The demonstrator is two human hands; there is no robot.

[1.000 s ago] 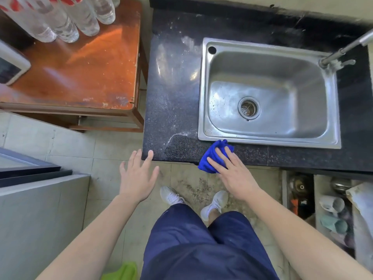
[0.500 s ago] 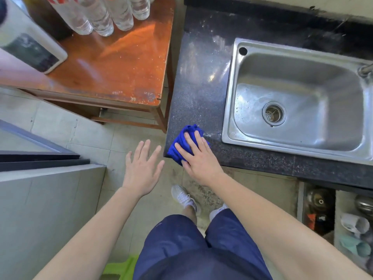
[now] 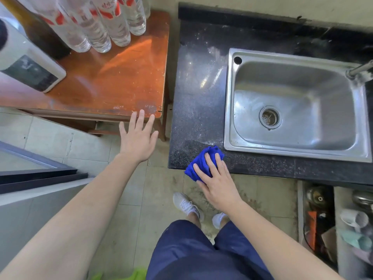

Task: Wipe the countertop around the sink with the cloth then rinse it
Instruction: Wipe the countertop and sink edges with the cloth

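Blue cloth [image 3: 203, 160] under the right hand [image 3: 218, 182], bunched at the front edge of the black speckled tabletop [image 3: 197, 102]. Presses on it with fingers straight and laid flat, not curled round the fabric. Covers the near half of the cloth, so hard to tell how much hangs past the edge. Just beyond those fingertips, the front left corner of the steel sink [image 3: 228, 98], close to the cloth but apart from it. Drain [image 3: 270, 117] in the basin further out and to the right. Tap [image 3: 359, 69] far right of the right hand, cut off by the frame, spout out of sight.

Left hand [image 3: 138, 138] in the air, well apart from the cloth, fingers spread and straight, holding nothing. Overlaps the near corner of the wooden tabletop [image 3: 113, 81]; cannot tell whether touching it. Beyond the left hand, clear bottles [image 3: 96, 27] with red labels, tops cut off, and a white appliance [image 3: 26, 67], partly out of frame.

Below the right wrist, white shoes [image 3: 185, 205] on the tiled floor. Right of the right forearm, a dim shelf [image 3: 323, 219] under the tabletop, contents blurred and hard to name.
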